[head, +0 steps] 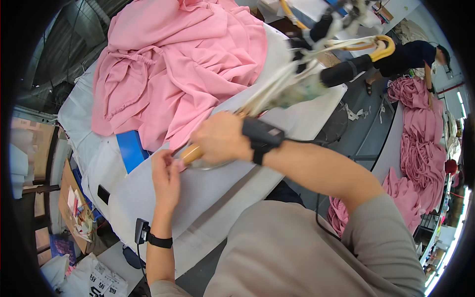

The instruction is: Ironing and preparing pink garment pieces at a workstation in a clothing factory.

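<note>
Pink fabric (178, 70) with gathered seams lies in folds over a padded, white-covered table. My right hand (220, 135) is closed around the yellow-brown handle (192, 153) of what looks like a steam iron; its cords and hoses run up to the right, and its soleplate is mostly hidden under my hand. Beside the handle's front end, my left hand (167, 172) pinches an edge of the pink fabric between thumb and fingers. Both wrists wear black straps with small devices. A flat blue piece (131, 150) lies partly beneath the fabric.
A black phone-like object (104, 194) rests near the table's left edge. Blurred hoses with black sleeves (345, 70) hang at upper right. Beyond, a person (412, 57) bends over a table heaped with pink fabric (423, 148). Bags lie at lower left.
</note>
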`<state>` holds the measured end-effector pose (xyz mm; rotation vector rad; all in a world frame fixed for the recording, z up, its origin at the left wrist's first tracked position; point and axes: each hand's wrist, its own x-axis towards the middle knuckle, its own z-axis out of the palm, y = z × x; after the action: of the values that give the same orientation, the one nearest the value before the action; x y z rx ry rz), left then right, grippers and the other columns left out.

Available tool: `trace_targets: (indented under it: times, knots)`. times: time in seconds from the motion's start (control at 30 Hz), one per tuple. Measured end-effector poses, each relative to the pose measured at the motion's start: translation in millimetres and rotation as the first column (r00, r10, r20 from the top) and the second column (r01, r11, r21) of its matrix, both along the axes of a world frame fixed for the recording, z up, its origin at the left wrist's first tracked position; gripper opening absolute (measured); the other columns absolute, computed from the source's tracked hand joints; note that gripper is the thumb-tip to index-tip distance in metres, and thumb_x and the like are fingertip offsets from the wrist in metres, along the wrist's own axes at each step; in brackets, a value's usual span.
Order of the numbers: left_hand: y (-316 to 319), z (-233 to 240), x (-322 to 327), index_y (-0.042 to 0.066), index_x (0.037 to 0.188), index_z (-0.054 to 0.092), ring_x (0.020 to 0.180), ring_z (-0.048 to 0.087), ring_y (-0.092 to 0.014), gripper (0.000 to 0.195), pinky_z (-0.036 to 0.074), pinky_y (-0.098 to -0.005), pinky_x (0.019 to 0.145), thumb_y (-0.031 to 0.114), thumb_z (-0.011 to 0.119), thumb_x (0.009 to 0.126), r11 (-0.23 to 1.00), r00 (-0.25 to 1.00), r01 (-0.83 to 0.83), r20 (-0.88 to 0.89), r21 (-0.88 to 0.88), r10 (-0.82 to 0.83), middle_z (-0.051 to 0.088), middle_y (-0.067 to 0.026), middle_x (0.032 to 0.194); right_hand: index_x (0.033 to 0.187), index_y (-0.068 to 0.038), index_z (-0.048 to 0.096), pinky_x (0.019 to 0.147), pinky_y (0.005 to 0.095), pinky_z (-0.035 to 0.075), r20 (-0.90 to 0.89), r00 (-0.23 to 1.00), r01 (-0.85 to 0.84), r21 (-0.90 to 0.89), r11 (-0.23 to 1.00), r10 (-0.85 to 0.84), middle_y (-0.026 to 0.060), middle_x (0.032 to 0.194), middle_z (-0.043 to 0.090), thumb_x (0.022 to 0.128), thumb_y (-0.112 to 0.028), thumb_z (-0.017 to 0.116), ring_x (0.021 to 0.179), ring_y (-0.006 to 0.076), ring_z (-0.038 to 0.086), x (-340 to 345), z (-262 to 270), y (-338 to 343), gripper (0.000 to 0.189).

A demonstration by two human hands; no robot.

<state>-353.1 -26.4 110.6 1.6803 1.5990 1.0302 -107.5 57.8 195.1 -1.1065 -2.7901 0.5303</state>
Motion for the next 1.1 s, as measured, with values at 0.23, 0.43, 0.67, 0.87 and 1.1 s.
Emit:
trace_targets:
  times: [0.23, 0.43, 0.67, 0.87, 1.1]
  knots:
    - [-9.4, -27.4, 1.6, 0.0, 0.124, 0.06, 0.09, 0.056, -0.018, 0.025, 0.051, -0.0329, 0.082, 0.009, 0.066, 0.102, 0.973, 0.972, -0.232, -0.049, 0.006, 0.232, 0.058, -0.008, 0.112, 0.09, -0.006, 0.081, 0.074, 0.0474, 0.061, 0.046, 0.997, -0.069, 0.036, 0.997, 0.067, 0.0177, 0.085, 0.078, 0.082, -0.027, 0.072, 0.082, 0.0344, 0.078, -19.3, -2.8, 5.6, 0.025]
    - [-7.8, -17.4, 16.2, 0.002, 0.129, 0.06, 0.087, 0.054, -0.019, 0.036, 0.051, -0.0323, 0.08, 0.006, 0.071, 0.095, 0.965, 0.955, -0.234, -0.159, 0.116, 0.251, 0.061, -0.0076, 0.112, 0.089, -0.005, 0.081, 0.078, 0.0493, 0.062, 0.176, 0.962, 0.224, -0.069, 0.972, -0.209, 0.0195, 0.089, 0.078, 0.082, -0.031, 0.075, 0.084, 0.038, 0.077, 84.9, -3.7, 36.4, 0.027]
    - [8.9, -17.6, 32.1, 0.003, 0.131, 0.066, 0.102, 0.067, -0.025, 0.038, 0.053, -0.0382, 0.091, 0.014, 0.074, 0.095, 0.932, 0.898, -0.343, -0.248, 0.12, 0.363, 0.07, -0.0109, 0.123, 0.107, -0.007, 0.072, 0.084, 0.0522, 0.06, 0.273, 0.866, 0.429, 0.029, 0.903, -0.42, 0.0214, 0.097, 0.078, 0.087, -0.036, 0.075, 0.093, 0.0429, 0.075, 206.6, -33.1, 57.3, 0.036]
    - [36.1, -26.1, 165.0, 0.006, 0.116, 0.071, 0.091, 0.07, -0.022, 0.024, 0.056, -0.0382, 0.081, 0.026, 0.069, 0.104, 0.963, 0.965, -0.256, 0.029, -0.088, 0.259, 0.073, -0.0078, 0.099, 0.118, -0.007, 0.069, 0.092, 0.052, 0.057, 0.096, 0.673, 0.737, -0.001, 0.676, -0.733, 0.0204, 0.099, 0.078, 0.091, -0.028, 0.07, 0.1, 0.0433, 0.074, 310.9, -72.1, 84.3, 0.034]
    - [-89.7, 45.5, 295.4, 0.003, 0.106, 0.068, 0.099, 0.069, -0.019, 0.03, 0.057, -0.0355, 0.08, 0.018, 0.088, 0.09, 0.868, 0.391, 0.495, 0.882, 0.039, -0.262, 0.072, -0.007, 0.106, 0.146, -0.004, 0.058, 0.113, 0.0459, 0.049, -0.354, 0.877, 0.311, -0.1, 0.945, -0.325, 0.023, 0.153, 0.057, 0.09, -0.026, 0.077, 0.136, 0.0379, 0.059, 351.1, -148.5, 93.1, 0.064]
